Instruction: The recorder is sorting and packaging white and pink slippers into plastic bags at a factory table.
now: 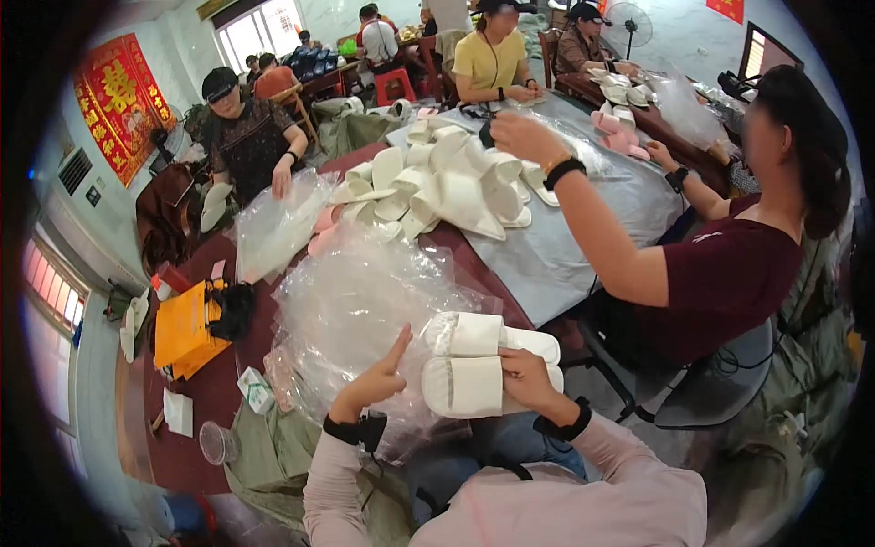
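Note:
A pair of white open-toed slippers (474, 385) lies side by side in the grip of my right hand (530, 378), held over my lap at the table's edge. Their toes point left, toward my other hand. My left hand (372, 383) has its fingers stretched out and appears to hold nothing. It is above the near edge of a spread of clear plastic bags (351, 283). Whether it touches the bags I cannot tell. Beyond the bags rises a heap of white slippers (437, 187), with a few pink slippers (325, 239) at its left edge.
At the left, a yellow bag (187, 326), a tissue pack (256, 390) and a clear plastic cup (217, 443) sit around the dark red table (182, 460). A co-worker in maroon (729, 264) reaches over the table from the right. Other people sit across from me.

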`<state>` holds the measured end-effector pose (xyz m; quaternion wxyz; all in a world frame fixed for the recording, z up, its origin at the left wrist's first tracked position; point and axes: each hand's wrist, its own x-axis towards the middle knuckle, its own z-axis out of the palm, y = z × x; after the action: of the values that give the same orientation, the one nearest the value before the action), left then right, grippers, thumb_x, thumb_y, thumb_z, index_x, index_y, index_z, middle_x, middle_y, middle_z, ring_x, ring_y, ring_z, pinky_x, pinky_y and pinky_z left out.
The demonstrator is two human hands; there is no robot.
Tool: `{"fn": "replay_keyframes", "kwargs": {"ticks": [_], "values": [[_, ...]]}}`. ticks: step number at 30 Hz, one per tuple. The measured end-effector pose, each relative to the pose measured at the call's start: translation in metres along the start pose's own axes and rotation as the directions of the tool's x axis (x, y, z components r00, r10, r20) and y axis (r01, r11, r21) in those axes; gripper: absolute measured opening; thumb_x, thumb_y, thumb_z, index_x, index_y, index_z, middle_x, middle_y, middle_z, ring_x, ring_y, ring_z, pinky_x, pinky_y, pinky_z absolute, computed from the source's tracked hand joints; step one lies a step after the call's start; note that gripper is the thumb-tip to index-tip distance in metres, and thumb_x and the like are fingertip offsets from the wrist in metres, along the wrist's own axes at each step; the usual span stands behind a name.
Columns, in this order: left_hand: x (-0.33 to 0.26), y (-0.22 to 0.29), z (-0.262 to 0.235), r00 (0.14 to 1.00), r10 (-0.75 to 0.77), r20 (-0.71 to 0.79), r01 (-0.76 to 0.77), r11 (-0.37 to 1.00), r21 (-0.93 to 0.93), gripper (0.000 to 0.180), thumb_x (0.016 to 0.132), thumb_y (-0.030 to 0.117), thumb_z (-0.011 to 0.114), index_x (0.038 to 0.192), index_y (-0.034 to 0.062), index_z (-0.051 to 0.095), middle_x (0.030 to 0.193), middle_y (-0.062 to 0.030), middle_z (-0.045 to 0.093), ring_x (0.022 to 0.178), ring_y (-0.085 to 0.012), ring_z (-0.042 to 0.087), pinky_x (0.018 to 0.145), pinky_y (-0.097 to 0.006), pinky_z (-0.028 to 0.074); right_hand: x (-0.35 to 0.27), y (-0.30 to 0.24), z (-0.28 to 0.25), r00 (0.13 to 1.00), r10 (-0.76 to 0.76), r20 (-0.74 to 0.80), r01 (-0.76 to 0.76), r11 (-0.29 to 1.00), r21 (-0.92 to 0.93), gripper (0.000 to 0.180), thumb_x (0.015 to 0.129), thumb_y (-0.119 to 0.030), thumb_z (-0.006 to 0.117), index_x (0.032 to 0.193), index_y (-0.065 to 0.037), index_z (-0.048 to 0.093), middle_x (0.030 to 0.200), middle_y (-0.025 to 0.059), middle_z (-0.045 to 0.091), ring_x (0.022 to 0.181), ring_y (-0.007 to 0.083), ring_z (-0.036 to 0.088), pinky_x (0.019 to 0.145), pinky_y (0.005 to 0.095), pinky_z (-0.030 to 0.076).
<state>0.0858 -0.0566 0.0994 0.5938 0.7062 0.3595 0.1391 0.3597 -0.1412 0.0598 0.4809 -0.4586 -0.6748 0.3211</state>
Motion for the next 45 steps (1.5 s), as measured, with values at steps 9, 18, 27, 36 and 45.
{"fn": "replay_keyframes", "kwargs": {"ticks": [9,18,27,36,45], "values": [[0.012,-0.004,0.011,0.996,0.062,-0.057,-0.053,0.987,0.153,0.095,0.065,-0.007,0.044,0.147,0.0012,-0.003,0.154,-0.0226,0.004,0.142,-0.0289,0.008,0.109,-0.028,0.019,-0.004,-0.002,0.031,0.905,-0.418,0.078,0.381,0.715,-0.586,0.021,0.058,-0.009,0.062,0.078,-0.001,0.058,0.098,0.0138,0.060,0.097,0.0305,0.059,0.079,0.0400,0.049],[0.026,-0.005,0.030,0.953,0.012,-0.304,0.114,0.913,0.391,0.083,0.079,0.016,0.046,0.149,0.0102,0.001,0.152,-0.0267,0.001,0.140,-0.0446,0.003,0.108,-0.062,0.004,-0.010,0.000,0.051,0.828,-0.537,0.164,0.508,0.592,-0.625,0.023,0.058,-0.012,0.060,0.078,0.000,0.059,0.097,0.0135,0.059,0.097,0.0291,0.060,0.078,0.0386,0.050],[0.023,-0.002,0.057,0.905,0.177,-0.387,0.201,0.625,0.755,0.071,0.091,0.036,0.044,0.149,0.0127,0.011,0.152,-0.0251,0.007,0.137,-0.0517,0.007,0.100,-0.072,0.006,0.010,0.001,0.066,0.793,-0.585,0.167,0.563,0.601,-0.568,0.024,0.062,-0.014,0.058,0.082,0.000,0.058,0.100,0.0149,0.057,0.100,0.0295,0.056,0.082,0.0388,0.046],[0.007,0.019,0.081,0.905,0.299,-0.303,0.143,0.456,0.878,0.062,0.092,0.035,0.043,0.146,0.0106,0.026,0.150,-0.0256,0.015,0.135,-0.0527,0.012,0.098,-0.074,0.010,0.018,0.027,0.112,0.957,-0.260,0.132,0.291,0.819,-0.495,0.027,0.074,-0.014,0.058,0.098,-0.002,0.062,0.106,0.0154,0.058,0.100,0.0308,0.055,0.082,0.0413,0.043],[-0.015,0.040,0.124,0.889,0.429,-0.162,-0.061,0.462,0.885,0.061,0.089,0.032,0.048,0.143,0.0085,0.032,0.148,-0.0249,0.022,0.135,-0.0505,0.015,0.103,-0.070,0.001,0.062,-0.013,0.118,0.778,-0.628,0.019,0.555,0.673,-0.489,0.030,0.078,-0.017,0.059,0.104,-0.003,0.060,0.111,0.0151,0.057,0.103,0.0327,0.054,0.083,0.0435,0.042]]}}
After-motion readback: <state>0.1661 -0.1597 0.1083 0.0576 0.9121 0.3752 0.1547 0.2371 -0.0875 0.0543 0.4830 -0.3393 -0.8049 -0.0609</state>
